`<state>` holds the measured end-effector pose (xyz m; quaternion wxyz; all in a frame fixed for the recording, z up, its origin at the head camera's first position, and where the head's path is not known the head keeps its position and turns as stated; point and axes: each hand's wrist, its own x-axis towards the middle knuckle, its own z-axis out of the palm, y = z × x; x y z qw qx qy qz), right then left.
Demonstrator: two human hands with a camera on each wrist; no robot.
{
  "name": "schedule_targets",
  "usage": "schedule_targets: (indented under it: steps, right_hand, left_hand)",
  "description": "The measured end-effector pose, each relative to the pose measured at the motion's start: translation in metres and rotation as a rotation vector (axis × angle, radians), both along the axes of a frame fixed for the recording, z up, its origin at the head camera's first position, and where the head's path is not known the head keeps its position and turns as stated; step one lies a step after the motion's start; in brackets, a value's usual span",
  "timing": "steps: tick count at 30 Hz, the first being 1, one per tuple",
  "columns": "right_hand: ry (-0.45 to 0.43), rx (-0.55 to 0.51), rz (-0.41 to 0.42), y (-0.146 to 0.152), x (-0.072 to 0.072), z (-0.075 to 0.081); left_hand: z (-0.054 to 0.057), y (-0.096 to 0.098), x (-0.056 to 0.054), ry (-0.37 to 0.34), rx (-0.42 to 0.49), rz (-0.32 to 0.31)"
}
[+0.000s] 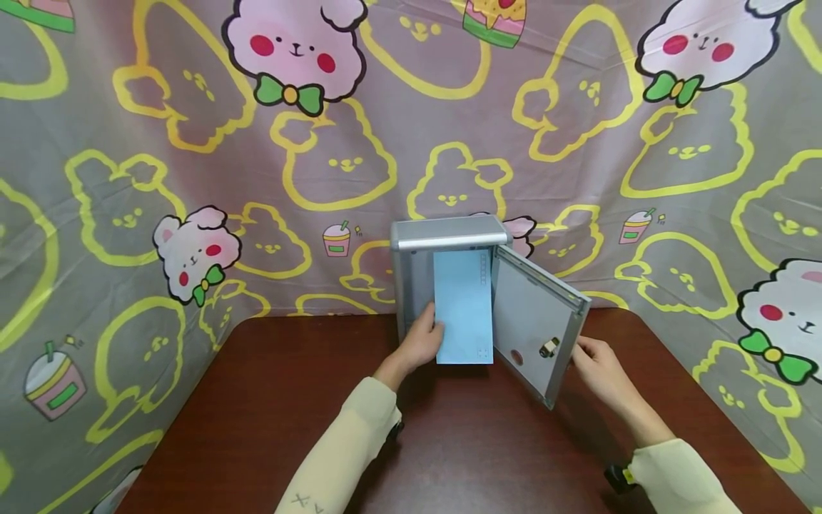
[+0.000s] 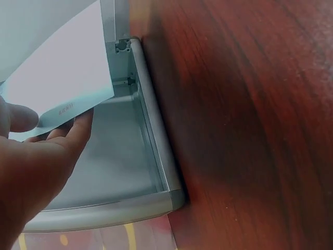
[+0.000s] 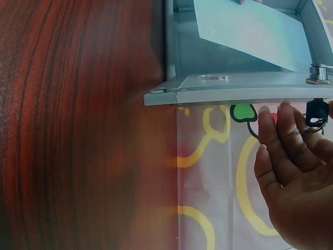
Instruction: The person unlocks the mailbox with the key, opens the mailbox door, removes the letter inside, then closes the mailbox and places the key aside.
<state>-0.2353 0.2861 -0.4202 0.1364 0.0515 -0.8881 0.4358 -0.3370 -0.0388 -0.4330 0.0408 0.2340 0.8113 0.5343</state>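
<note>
A pale blue envelope (image 1: 464, 307) stands upright in the opening of a grey metal mailbox (image 1: 449, 232). My left hand (image 1: 422, 338) pinches its left edge, thumb on the near face and fingers behind, as the left wrist view shows (image 2: 52, 151). The mailbox door (image 1: 536, 321) is swung open to the right, with a lock (image 1: 549, 348) on its inner face. At the door's outer side, my right hand (image 1: 600, 368) has thumb and index finger at a black-headed key (image 3: 316, 112) in the lock. The other fingers (image 3: 286, 140) are loosely bent.
The mailbox stands on a dark reddish-brown wooden table (image 1: 289, 400), near its back edge. A patterned cloth (image 1: 257, 178) hangs behind and at both sides. The open door juts toward me over the table.
</note>
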Motion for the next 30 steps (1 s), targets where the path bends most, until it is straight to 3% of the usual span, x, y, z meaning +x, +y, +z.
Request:
schedule_targets:
  steps: [11,24,30]
  right_hand:
    - [-0.009,0.000,-0.005,0.000,-0.001,-0.003]
    - [-0.002,0.000,0.001,0.001,-0.003,-0.003]
    - [-0.005,0.006,-0.007,0.001,-0.003,-0.003]
  left_hand:
    - [-0.002,-0.004,0.008,0.000,-0.006,-0.020]
    - [-0.001,-0.004,0.011,0.085,-0.005,-0.017]
    - [0.000,-0.004,0.016,0.081,-0.006,-0.027]
